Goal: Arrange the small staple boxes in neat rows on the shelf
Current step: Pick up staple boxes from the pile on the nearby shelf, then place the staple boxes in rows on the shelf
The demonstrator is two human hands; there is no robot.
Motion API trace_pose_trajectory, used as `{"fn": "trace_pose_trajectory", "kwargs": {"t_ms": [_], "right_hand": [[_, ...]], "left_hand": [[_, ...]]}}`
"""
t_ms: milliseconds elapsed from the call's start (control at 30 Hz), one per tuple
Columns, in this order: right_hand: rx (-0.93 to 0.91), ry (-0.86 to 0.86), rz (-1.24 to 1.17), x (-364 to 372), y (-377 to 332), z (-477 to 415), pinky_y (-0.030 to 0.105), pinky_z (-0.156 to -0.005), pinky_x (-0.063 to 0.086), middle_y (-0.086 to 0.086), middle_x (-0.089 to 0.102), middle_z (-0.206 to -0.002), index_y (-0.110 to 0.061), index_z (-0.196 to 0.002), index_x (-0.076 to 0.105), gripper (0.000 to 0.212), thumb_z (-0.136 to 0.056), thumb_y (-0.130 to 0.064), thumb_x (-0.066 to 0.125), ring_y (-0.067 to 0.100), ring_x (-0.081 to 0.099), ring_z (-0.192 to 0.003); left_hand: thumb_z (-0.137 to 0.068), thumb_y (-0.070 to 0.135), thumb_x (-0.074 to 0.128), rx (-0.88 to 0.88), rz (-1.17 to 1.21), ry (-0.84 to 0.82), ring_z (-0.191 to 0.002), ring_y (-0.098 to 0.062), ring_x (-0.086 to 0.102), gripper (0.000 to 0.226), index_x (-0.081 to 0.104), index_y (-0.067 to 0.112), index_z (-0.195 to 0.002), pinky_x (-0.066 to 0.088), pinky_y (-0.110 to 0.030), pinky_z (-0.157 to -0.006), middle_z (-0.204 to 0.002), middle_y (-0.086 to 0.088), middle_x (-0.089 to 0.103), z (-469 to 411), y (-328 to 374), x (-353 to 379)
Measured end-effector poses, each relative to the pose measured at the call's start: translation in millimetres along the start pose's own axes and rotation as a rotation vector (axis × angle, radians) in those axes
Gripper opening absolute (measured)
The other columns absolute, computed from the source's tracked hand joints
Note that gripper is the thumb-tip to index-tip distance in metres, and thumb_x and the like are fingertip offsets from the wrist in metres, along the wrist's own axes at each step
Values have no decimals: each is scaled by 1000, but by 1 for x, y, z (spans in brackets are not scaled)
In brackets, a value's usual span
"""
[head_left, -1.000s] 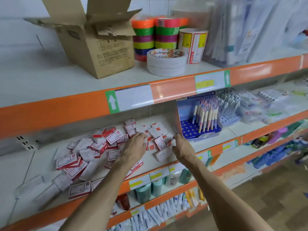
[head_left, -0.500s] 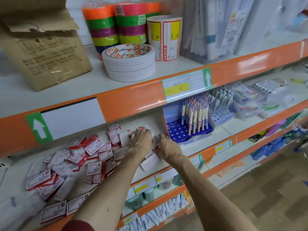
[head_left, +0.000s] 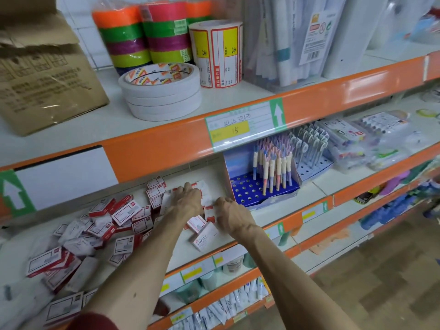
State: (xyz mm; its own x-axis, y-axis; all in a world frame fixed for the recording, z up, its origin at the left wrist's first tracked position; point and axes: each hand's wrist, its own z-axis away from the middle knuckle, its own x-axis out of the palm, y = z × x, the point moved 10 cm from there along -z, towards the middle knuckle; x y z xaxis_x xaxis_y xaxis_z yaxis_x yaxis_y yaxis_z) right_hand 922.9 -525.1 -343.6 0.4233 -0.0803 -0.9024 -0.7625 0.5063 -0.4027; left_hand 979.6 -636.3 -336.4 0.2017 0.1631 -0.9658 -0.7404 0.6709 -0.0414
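Cardboard fills the far left of the upper shelf: a brown carton (head_left: 47,75) cut off by the frame edge, its printing too blurred to read. Below it, on the white middle shelf (head_left: 197,258), the red-and-white staple boxes (head_left: 78,234) lie in a loose heap, some flat, some tilted or overlapping. Those nearest the lower left corner are smeared and partly cut off, and no neat row can be made out. A dark red sleeve (head_left: 95,322) shows at the bottom edge. Moving right on the upper shelf, neon tape rolls (head_left: 142,34) stand stacked behind a pile of white double-sided tape (head_left: 162,91), their tops out of frame. The left hand (head_left: 188,201) reaches to the back of the middle shelf and lies palm-down over a cluster of boxes, fingers bent onto them. The fingertips are hidden, so I cannot tell whether it grips one or only presses. Just beside it, the right hand (head_left: 232,216) shows its back to the camera, fingers tucked out of sight against a red-edged box; whether it holds that box cannot be told. Between the two forearms a box marked STAPLES (head_left: 204,236) lies near the shelf's front lip. Above, a roll of yellow price labels (head_left: 216,53) stands beside the tape, and a handwritten price tag (head_left: 238,125) sits on the orange shelf edge. Right of the hands stands a blue pen display (head_left: 262,184), half filled. Beyond it, plastic-wrapped packets (head_left: 357,144) blur together.
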Motion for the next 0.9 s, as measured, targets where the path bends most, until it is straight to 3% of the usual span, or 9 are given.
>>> {"fn": "trace_pose_trajectory", "kwargs": {"t_ms": [133, 233, 367, 500, 600, 633, 767, 900], "right_hand": [[1, -32, -7, -3, 3, 5, 38, -90, 49, 11, 58, -125, -14, -131, 49, 39, -95, -23, 57, 29, 62, -105], [-11, -36, -3, -9, 2, 11, 40, -93, 52, 12, 57, -127, -13, -132, 48, 38, -96, -21, 56, 29, 63, -106], [-8, 36, 0, -27, -2, 15, 42, -91, 52, 12, 55, -126, -11, -130, 46, 34, -97, -20, 52, 31, 63, -103], [10, 134, -17, -50, -13, 13, 42, -84, 54, 11, 57, -115, -11, -119, 44, 24, -99, -22, 50, 27, 63, -92], [-26, 170, -54, -62, -33, 10, 41, -84, 55, 9, 56, -114, -14, -117, 46, 26, -96, -24, 56, 23, 61, -90], [-40, 171, -56, -63, -42, 10, 41, -85, 54, 8, 56, -115, -14, -116, 47, 26, -95, -25, 57, 22, 61, -91], [-116, 152, -68, -53, -95, 12, 41, -86, 52, 7, 56, -119, -15, -116, 49, 25, -95, -28, 57, 26, 62, -96], [-201, 140, -47, -25, -172, 23, 37, -85, 49, 7, 56, -126, -16, -122, 49, 31, -95, -28, 58, 30, 61, -102]], "left_hand": [[-81, 38, 73, 5, 13, 79, -125, -27, 40, 40, 63, 19, -114, 33, -45, -106, -129, -4, 49, 4, 0, -1], [-80, 41, 74, 26, 58, 164, -121, -24, 41, 42, 63, 22, -116, 35, -43, -102, -124, -1, 55, 6, 2, -8], [-78, 42, 73, 12, 256, 284, -109, -24, 56, 40, 62, 24, -112, 42, -37, -88, -110, -2, 67, 17, -7, -32], [-78, 34, 77, 6, 467, 376, -80, -20, 65, 33, 65, 21, -106, 53, -31, -69, -97, -2, 72, 32, -29, -59], [-76, 43, 78, 8, 423, 451, -58, -5, 56, 32, 62, 27, -98, 36, -18, -44, -85, 4, 69, 52, -56, -76], [-77, 44, 77, -3, 408, 463, -57, -5, 55, 32, 61, 27, -98, 35, -17, -44, -84, 4, 68, 60, -68, -79], [-81, 38, 75, -89, 377, 492, -78, -15, 67, 37, 66, 17, -109, 56, -29, -64, -100, 0, 72, 98, -127, -81], [-80, 32, 75, -207, 419, 520, -77, -18, 67, 30, 69, 16, -104, 54, -28, -66, -97, 0, 73, 147, -205, -75]]}}
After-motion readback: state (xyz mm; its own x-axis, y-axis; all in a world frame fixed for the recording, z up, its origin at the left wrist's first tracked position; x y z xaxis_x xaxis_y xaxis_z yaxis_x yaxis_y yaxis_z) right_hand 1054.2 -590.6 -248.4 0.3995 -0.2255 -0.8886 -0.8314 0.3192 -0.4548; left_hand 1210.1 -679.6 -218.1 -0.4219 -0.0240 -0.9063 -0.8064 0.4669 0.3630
